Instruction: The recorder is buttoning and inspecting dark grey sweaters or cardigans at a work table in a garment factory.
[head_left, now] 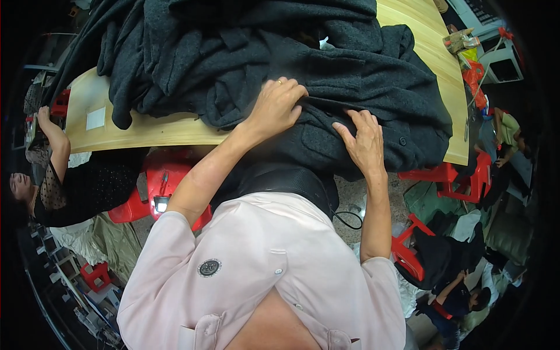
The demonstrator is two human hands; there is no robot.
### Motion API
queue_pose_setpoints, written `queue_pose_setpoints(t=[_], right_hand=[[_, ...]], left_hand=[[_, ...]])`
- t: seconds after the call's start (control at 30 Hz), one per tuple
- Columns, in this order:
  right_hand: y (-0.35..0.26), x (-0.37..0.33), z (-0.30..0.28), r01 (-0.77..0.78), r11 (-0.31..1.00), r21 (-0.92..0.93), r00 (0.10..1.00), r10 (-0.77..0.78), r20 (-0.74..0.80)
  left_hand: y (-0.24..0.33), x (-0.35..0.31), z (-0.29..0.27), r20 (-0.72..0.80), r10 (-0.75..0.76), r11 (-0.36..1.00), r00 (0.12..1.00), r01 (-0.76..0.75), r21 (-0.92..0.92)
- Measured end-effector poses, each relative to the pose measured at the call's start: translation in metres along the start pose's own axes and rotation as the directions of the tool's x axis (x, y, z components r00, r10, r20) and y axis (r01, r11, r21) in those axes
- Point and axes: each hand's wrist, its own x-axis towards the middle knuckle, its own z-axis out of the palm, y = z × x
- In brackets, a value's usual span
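Left hand [279,106], twelve o'clock: grip clamped on charcoal coat [318,137]; right hand [365,135], two o'clock: grip apart. Handling appears partway; coat lies rumpled.

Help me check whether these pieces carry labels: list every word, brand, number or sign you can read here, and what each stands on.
None can be read.
Round badge on the shirt: markings too small to read.
Paper on the table: no writing can be made out.
White scrap at the dark cloth: too small to tell.
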Motion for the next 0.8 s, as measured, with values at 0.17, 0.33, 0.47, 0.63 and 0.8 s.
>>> queue_pose_setpoints(t=[0.17,0.33,0.47,0.63,0.8], right_hand=[[0.008,0.009,0.026,-0.035,0.999,-0.031,0.999,0.035,-0.011],[0.013,0.027,0.028,0.035,0.982,-0.186,0.972,-0.076,-0.220],[0.012,0.026,0.039,0.149,0.962,-0.229,0.942,-0.208,-0.262],[0.024,0.032,0.048,0.235,0.953,-0.193,0.946,-0.270,-0.179],[0.017,0.044,0.048,0.274,0.955,-0.113,0.944,-0.289,-0.157]], left_hand=[[0.002,0.015,-0.015,-0.212,0.183,0.976,0.960,-0.151,0.159],[-0.015,0.002,0.002,-0.039,0.126,0.977,0.991,-0.117,0.177],[-0.002,0.005,-0.007,-0.037,0.045,0.995,0.998,-0.042,0.093],[0.021,0.029,0.009,-0.091,0.073,0.984,0.993,-0.056,0.171],[0.026,0.049,0.042,-0.195,0.015,0.998,0.981,-0.003,0.058]])
